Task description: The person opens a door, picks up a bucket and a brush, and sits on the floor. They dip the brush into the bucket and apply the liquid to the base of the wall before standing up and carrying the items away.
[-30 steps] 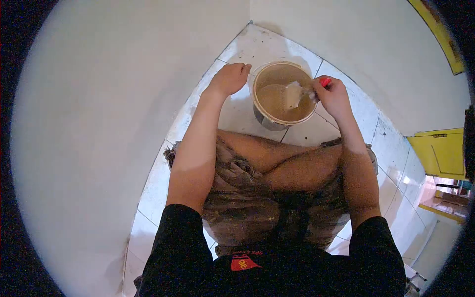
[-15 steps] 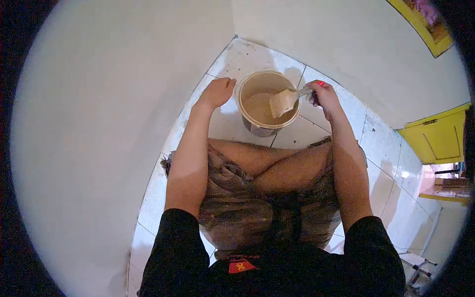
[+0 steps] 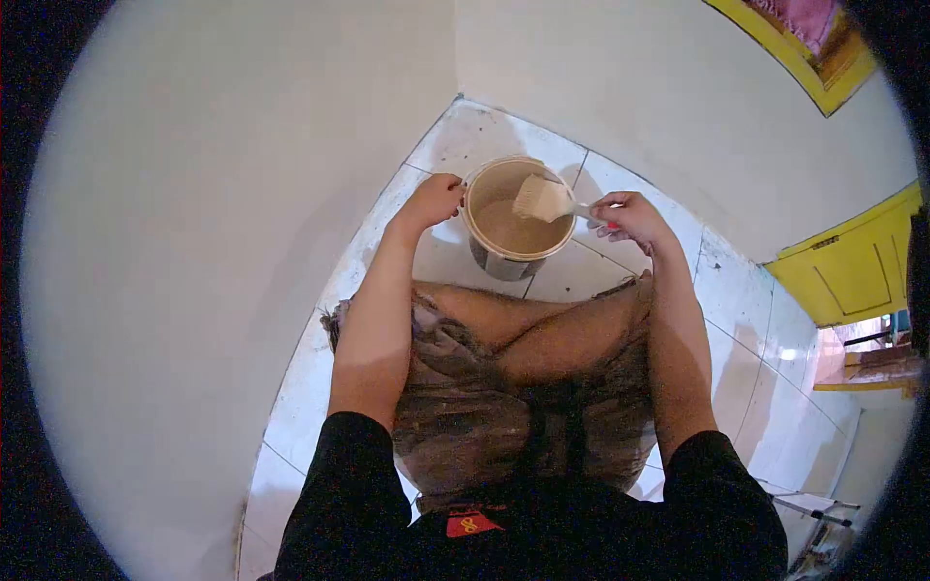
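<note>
White walls (image 3: 581, 77) meet in a corner over a tiled floor (image 3: 465, 136); a yellow door (image 3: 852, 276) stands off to the right.

Right hand (image 3: 628, 221): fingers clamped on the handle of a brush (image 3: 544, 198); a red part shows just below them. Left hand (image 3: 434, 203): fingers curled at the near-left rim of a bucket (image 3: 506, 266), apparently touching; whether they grip it, I cannot tell. Brush head lies over the bucket's mouth, tilted, bristles pointing left; its neck crosses the right rim; contact there is not clear. Bucket stands upright on the floor, before the crossed legs (image 3: 572, 349); beige contents (image 3: 499, 228) sit well below the rim.

Risks, in my judgement: drips on tile or legs, should a loaded brush pass the rim unwiped; a slipped brush, should the hold at the handle loosen; a tipped bucket, should the left hand pull on the rim or a knee knock the side.

Against the frame half a second ago: the bristles have swung up toward the far side; the red part has turned from above the right fingers to below; the left hand has closed in on the rim.
</note>
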The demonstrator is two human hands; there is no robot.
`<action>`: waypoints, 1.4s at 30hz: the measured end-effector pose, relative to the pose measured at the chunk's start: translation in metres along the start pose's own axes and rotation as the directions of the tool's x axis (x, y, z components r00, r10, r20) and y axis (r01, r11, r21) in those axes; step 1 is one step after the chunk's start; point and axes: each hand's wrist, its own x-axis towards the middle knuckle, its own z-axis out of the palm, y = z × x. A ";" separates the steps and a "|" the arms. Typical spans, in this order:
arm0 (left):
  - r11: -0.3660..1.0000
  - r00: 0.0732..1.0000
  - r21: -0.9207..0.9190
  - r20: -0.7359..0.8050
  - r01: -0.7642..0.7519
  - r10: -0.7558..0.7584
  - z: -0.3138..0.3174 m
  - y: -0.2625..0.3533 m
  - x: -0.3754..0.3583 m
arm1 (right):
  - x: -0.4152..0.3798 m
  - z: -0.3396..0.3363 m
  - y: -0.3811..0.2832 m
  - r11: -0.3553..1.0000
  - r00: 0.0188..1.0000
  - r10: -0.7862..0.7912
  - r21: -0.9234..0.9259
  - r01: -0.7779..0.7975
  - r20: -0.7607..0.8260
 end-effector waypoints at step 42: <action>0.974 0.973 -0.109 -0.097 0.197 -0.208 -0.002 -0.011 0.002 | 0.013 0.037 0.027 0.990 0.991 -0.119 0.079 0.113 0.065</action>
